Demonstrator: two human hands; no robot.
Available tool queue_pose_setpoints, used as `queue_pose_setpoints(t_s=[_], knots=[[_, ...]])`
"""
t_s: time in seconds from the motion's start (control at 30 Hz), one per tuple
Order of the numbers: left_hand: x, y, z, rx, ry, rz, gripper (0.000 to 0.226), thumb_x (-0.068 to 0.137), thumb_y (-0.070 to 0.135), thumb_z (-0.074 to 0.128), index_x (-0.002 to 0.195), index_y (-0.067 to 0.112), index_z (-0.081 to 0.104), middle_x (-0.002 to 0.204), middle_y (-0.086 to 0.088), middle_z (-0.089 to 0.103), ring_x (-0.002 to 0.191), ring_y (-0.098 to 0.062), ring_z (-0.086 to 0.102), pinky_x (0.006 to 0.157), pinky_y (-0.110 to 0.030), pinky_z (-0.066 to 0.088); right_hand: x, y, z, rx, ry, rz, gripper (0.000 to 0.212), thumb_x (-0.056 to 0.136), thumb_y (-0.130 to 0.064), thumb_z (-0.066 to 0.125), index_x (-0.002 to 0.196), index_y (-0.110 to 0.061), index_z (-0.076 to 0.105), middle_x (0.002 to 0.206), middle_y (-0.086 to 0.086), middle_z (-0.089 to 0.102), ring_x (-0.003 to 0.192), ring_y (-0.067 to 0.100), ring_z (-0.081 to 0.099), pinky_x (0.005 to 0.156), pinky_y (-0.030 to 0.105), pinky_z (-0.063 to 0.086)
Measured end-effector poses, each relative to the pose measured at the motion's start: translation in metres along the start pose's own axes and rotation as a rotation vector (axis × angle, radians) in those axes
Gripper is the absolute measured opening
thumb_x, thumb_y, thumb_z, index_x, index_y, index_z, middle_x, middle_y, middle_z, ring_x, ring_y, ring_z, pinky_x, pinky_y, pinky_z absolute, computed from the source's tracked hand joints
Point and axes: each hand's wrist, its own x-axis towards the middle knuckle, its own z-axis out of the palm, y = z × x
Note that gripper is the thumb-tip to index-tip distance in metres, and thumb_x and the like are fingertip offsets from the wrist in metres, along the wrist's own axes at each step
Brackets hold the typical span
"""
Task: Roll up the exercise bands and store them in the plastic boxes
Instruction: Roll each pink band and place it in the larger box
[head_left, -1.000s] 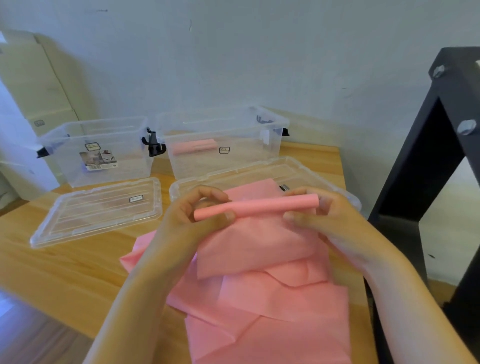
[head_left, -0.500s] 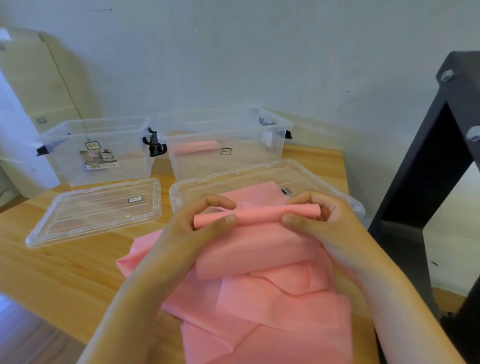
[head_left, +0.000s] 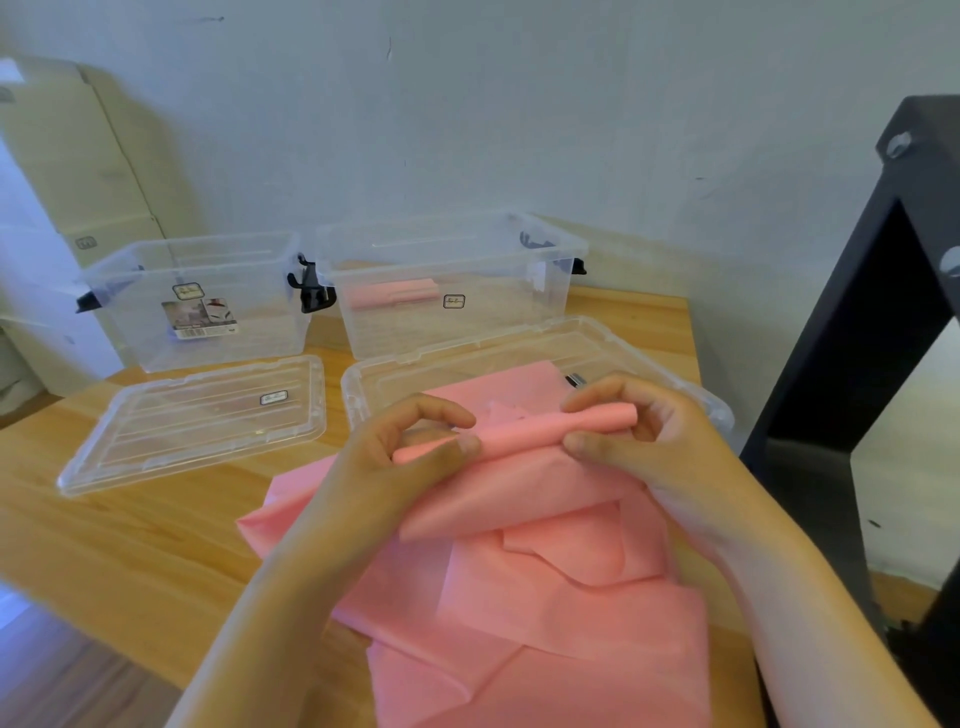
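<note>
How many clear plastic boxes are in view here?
2. The left box stands at the back of the table; the right box stands beside it, a pink roll inside. None seems hidden.

The left hand (head_left: 395, 457) and right hand (head_left: 639, 441) are pinching the rolled end of a pink exercise band (head_left: 545, 613), whose loose length is lying crumpled on the wooden table (head_left: 130, 545). A clear lid (head_left: 467, 364) is lying under the band's far edge, and a second lid (head_left: 192, 421) is lying to the band's left. Beyond the band, an open plastic box (head_left: 452, 322) is holding a rolled pink band (head_left: 395, 293). Another open box (head_left: 197, 332) is standing beyond the band, further left.
</note>
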Motion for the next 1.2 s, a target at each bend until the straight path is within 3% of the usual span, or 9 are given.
queue_pose_setpoints(t_s=[0.13, 0.23, 0.37, 0.5, 0.6, 0.67, 0.8, 1.0, 1.2], knots=[[0.000, 0.001, -0.002, -0.012, 0.017, 0.012, 0.037, 0.053, 0.039, 0.081, 0.086, 0.030, 0.067, 0.095, -0.007, 0.075, 0.078, -0.017, 0.066, 0.074, -0.036, 0.047, -0.003, -0.001, -0.002, -0.045, -0.060, 0.076, 0.034, 0.064, -0.015, 0.084, 0.095, -0.015, 0.070, 0.081, -0.012, 0.065, 0.076, 0.001, 0.059, 0.065, 0.010, 0.044], [0.000, 0.001, -0.003, -0.007, 0.015, 0.010, 0.039, 0.052, 0.039, 0.082, 0.086, 0.029, 0.068, 0.096, -0.007, 0.075, 0.081, -0.018, 0.066, 0.077, -0.038, 0.047, -0.004, -0.002, -0.001, -0.086, -0.045, 0.059, 0.024, 0.065, -0.020, 0.075, 0.088, -0.011, 0.071, 0.077, -0.012, 0.067, 0.072, 0.000, 0.059, 0.063, 0.009, 0.043], [-0.001, 0.000, -0.002, -0.040, -0.026, -0.017, 0.041, 0.058, 0.043, 0.080, 0.093, 0.023, 0.069, 0.094, -0.004, 0.068, 0.082, -0.018, 0.060, 0.078, -0.039, 0.042, -0.002, -0.001, 0.000, -0.038, 0.006, 0.002, 0.024, 0.062, -0.014, 0.075, 0.084, -0.007, 0.069, 0.078, -0.007, 0.067, 0.074, 0.004, 0.059, 0.065, 0.012, 0.045], [0.000, -0.001, 0.002, -0.049, -0.024, -0.014, 0.039, 0.062, 0.049, 0.075, 0.091, 0.023, 0.070, 0.091, 0.000, 0.065, 0.083, -0.015, 0.059, 0.077, -0.036, 0.041, -0.001, 0.000, -0.002, -0.027, 0.046, -0.019, 0.019, 0.059, -0.013, 0.078, 0.077, -0.015, 0.072, 0.080, -0.003, 0.067, 0.079, 0.011, 0.060, 0.070, 0.020, 0.047], [0.001, 0.001, 0.001, -0.045, -0.004, -0.009, 0.037, 0.061, 0.046, 0.078, 0.089, 0.023, 0.069, 0.089, -0.002, 0.067, 0.079, -0.018, 0.060, 0.075, -0.037, 0.041, -0.001, 0.001, -0.002, -0.024, 0.023, -0.016, 0.020, 0.062, -0.003, 0.079, 0.077, -0.015, 0.072, 0.083, -0.003, 0.069, 0.081, 0.010, 0.062, 0.071, 0.018, 0.048], [0.001, 0.001, -0.001, -0.037, 0.011, 0.006, 0.038, 0.056, 0.040, 0.082, 0.086, 0.023, 0.069, 0.088, -0.005, 0.071, 0.077, -0.018, 0.062, 0.073, -0.034, 0.045, -0.002, 0.000, -0.002, -0.001, -0.008, 0.011, 0.026, 0.063, -0.002, 0.082, 0.084, -0.013, 0.071, 0.084, -0.004, 0.070, 0.081, 0.008, 0.062, 0.069, 0.014, 0.048], [0.002, 0.004, -0.007, -0.007, 0.035, 0.041, 0.029, 0.056, 0.023, 0.085, 0.080, 0.027, 0.069, 0.084, -0.001, 0.071, 0.074, -0.012, 0.063, 0.063, -0.019, 0.049, -0.002, -0.001, -0.001, -0.043, -0.001, 0.056, 0.028, 0.062, -0.022, 0.081, 0.086, -0.013, 0.071, 0.080, -0.006, 0.067, 0.076, 0.007, 0.059, 0.065, 0.014, 0.046], [-0.002, 0.005, -0.007, 0.000, -0.029, -0.011, 0.036, 0.065, 0.046, 0.075, 0.092, 0.023, 0.069, 0.102, -0.010, 0.072, 0.083, -0.014, 0.065, 0.072, -0.026, 0.048, -0.003, -0.002, 0.002, 0.003, 0.029, -0.020, 0.020, 0.066, 0.003, 0.075, 0.083, -0.006, 0.067, 0.078, -0.004, 0.069, 0.076, 0.010, 0.062, 0.068, 0.018, 0.051], [0.002, 0.006, -0.006, -0.064, 0.010, 0.020, 0.024, 0.064, 0.017, 0.077, 0.086, 0.021, 0.068, 0.092, -0.011, 0.075, 0.078, -0.014, 0.069, 0.065, -0.018, 0.051, -0.003, -0.002, 0.004, -0.006, 0.010, -0.054, 0.026, 0.068, 0.014, 0.072, 0.085, -0.006, 0.066, 0.084, -0.003, 0.071, 0.082, 0.009, 0.063, 0.071, 0.020, 0.051]])
